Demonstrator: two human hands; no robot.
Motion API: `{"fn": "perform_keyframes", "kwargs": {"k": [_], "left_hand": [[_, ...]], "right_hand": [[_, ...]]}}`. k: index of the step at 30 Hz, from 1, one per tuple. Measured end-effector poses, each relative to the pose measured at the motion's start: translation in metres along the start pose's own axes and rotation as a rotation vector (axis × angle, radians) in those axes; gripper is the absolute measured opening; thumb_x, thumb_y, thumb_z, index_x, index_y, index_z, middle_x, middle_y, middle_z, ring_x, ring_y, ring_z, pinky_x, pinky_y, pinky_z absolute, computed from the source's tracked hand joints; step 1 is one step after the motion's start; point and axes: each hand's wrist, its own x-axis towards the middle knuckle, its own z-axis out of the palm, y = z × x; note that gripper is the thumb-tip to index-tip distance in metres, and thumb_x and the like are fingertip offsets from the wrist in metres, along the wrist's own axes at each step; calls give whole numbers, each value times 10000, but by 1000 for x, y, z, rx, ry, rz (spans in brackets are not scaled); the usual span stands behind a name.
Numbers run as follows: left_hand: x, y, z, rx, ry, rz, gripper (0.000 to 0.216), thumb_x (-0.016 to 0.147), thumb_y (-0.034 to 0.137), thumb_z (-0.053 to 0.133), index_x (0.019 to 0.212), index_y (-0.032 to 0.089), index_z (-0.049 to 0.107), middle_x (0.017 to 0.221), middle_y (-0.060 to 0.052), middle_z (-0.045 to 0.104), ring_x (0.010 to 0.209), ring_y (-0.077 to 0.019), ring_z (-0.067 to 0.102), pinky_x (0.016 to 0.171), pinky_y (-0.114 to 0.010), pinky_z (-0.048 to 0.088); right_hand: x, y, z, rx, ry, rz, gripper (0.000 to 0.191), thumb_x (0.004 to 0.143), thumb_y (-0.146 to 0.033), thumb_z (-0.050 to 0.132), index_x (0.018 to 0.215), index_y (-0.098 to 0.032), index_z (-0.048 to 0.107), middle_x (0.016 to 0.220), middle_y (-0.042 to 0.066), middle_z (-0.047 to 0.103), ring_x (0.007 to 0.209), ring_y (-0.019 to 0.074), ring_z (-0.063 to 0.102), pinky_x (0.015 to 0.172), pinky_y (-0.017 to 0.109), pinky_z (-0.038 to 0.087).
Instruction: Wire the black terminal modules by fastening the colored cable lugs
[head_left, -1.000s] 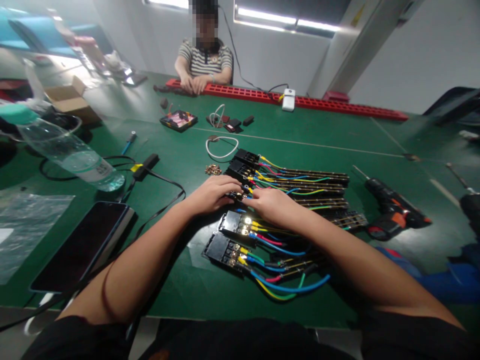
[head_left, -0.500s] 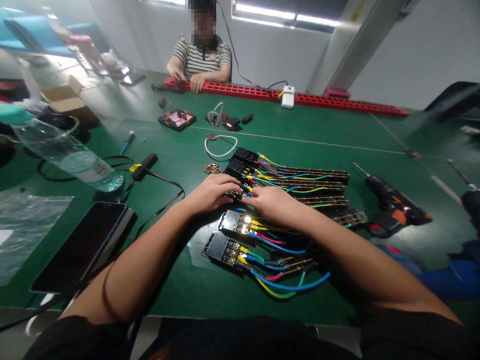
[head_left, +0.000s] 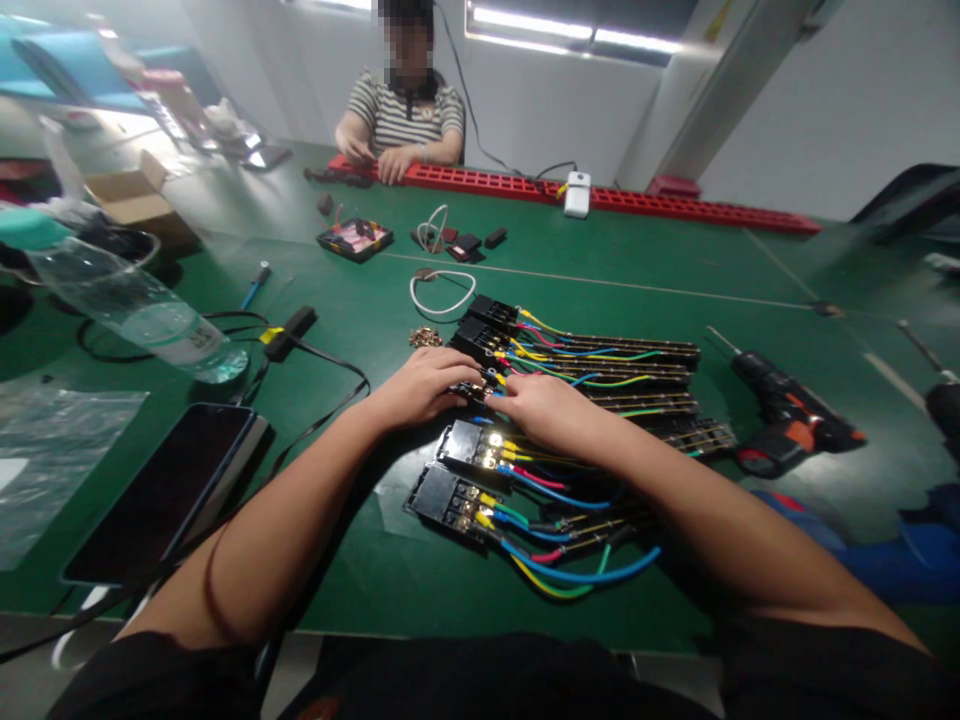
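Harness lengthwise left-right, terminal block leftward

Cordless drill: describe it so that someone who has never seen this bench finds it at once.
Start at the green table and find the black modules with coloured wires lined up in its middle. Just beyond the right end of their long strips lies the cordless drill, on its side with its thin bit pointing to the far left. It is the only black-and-orange tool there.

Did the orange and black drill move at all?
No. The drill lies just as before, same gap from the ends of the wired strips on the green table.
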Motion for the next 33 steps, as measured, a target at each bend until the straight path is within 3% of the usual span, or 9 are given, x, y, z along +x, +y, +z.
{"fn": "perform_keyframes", "kwargs": {"k": [17, 23, 33], "left_hand": [[2, 2, 1, -21, 12, 31, 284, 989, 355, 580, 1234, 220, 629, 1316, -115, 649, 1216, -259, 589, 1053, -437, 417], [4, 5, -1, -91, 33, 77, 283, 968, 311, 599, 1236, 220, 603, 1256, -124, 663, 1184, -258, 606, 1023, -455, 461], [3, 10, -1, -89, 85, 32, 330, 927, 328, 653, 1219, 199, 572, 1179, -114, 687, 1081, -252, 634, 958, -435, 493]], "right_hand": [[0, 0, 1, 6, 13, -6, 297, 1000, -179, 462, 1167, -189, 707, 932, 102, 672, 729, 182, 561, 654, 298, 350], [-1, 1, 1, 105, 4, 8, 326, 1008, -180, 434, 1184, -178, 710, 983, 114, 677, 750, 180, 550, 665, 292, 366], [2, 9, 0, 133, 36, 8, 370, 989, -180, 494, 1242, -281, 745, 983, 116, 628, 866, 221, 479, 784, 346, 325]]}}
